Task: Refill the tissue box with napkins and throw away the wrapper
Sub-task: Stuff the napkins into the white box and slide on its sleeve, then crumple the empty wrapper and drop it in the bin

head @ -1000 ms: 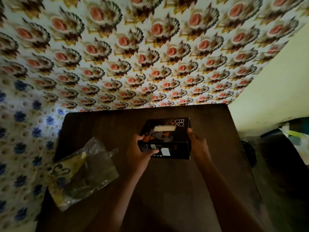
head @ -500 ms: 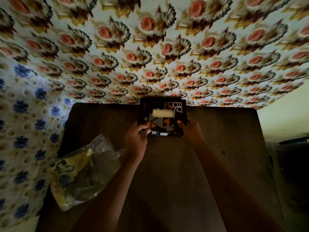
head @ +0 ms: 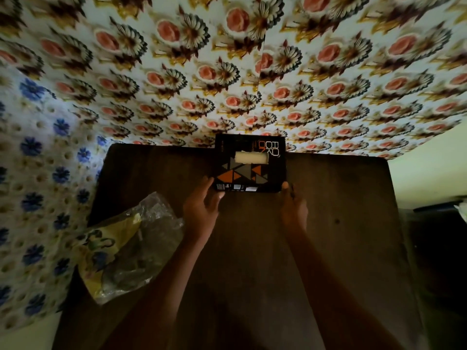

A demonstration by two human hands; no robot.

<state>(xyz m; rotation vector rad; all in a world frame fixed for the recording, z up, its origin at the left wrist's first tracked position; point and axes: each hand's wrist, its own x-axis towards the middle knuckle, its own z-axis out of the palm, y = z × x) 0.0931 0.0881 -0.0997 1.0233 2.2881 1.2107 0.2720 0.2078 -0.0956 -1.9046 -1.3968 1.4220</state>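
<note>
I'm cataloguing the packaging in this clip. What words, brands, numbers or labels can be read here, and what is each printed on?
Large white and orange letters on the top of the black cardboard tissue box, upside down to the camera: seemingly "BOX ON", not certain.
Small white labels on the box's near side: too small to read.
Dark swirly print on the yellow and clear plastic wrapper: crumpled, not legible.
No other text visible.

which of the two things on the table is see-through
The plastic wrapper at the table's left edge, crumpled and clear with yellow print. The black tissue box is opaque.
</note>
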